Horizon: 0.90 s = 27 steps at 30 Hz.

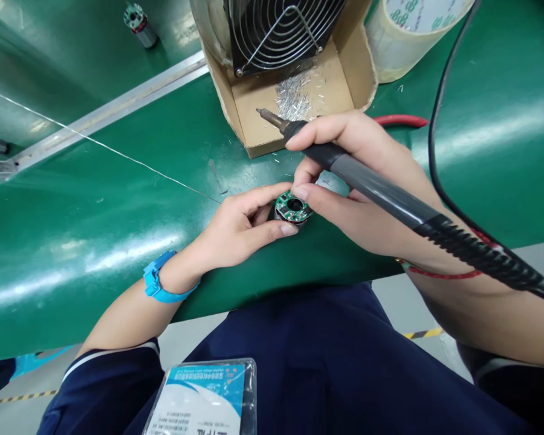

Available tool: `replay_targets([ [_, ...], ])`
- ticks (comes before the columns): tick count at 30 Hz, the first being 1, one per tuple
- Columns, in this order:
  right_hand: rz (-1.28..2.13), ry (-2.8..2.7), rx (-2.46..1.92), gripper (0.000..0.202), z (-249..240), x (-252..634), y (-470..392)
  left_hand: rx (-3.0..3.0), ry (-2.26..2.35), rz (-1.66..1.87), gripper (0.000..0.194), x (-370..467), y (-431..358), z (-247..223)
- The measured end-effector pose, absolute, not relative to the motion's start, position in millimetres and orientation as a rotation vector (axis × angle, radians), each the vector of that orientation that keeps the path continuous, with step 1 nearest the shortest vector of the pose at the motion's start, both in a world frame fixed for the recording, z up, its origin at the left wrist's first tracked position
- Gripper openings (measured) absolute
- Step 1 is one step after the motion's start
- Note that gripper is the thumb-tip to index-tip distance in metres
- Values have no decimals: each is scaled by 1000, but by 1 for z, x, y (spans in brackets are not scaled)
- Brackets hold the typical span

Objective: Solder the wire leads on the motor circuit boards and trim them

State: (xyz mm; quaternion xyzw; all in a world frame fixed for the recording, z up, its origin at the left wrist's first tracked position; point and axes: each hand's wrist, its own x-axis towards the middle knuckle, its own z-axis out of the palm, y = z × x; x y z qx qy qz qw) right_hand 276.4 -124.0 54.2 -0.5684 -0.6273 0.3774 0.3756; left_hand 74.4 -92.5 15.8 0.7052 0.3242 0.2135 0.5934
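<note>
A small motor with a round green circuit board on top stands on the green bench. My left hand grips it from the left, thumb in front and forefinger behind. In my right hand is a soldering iron, its tip pointing up and left, away from the board. My right thumb and a fingertip meet at the board's upper right edge; whether they pinch something small there I cannot make out. A thin solder wire runs from the upper left to behind my left hand.
A cardboard box with a fan and many clipped metal pins stands behind my hands. Right of it are a tape roll and a red handle. The iron's black cable loops at right. Another motor stands beyond a metal rail.
</note>
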Motion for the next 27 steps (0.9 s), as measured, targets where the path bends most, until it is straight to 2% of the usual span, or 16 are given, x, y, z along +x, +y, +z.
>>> replay_targets([
  [3, 937, -1627, -1415, 29, 51, 276, -123, 1648, 736, 500, 50, 75, -92, 16],
  [8, 927, -1614, -1227, 40, 39, 279, -124, 1636, 738, 527, 47, 76, -91, 14],
  [11, 918, -1505, -1250, 39, 33, 278, -131, 1666, 744, 577, 44, 76, -90, 12],
  [13, 833, -1500, -1316, 38, 30, 275, -137, 1723, 760, 617, 39, 77, -90, 10],
  [17, 585, -1707, -1404, 51, 21, 266, -145, 1988, 864, 650, 27, 83, -91, 13],
  [20, 333, -1882, -1451, 45, 13, 264, -143, 2177, 934, 524, 35, 80, -88, 22],
  [23, 204, -2006, -1530, 41, 5, 268, -135, 2199, 1040, 573, 44, 60, -61, 29],
  [27, 220, -2066, -1474, 41, -6, 272, -125, 2051, 1487, 908, 27, 15, 28, 22],
])
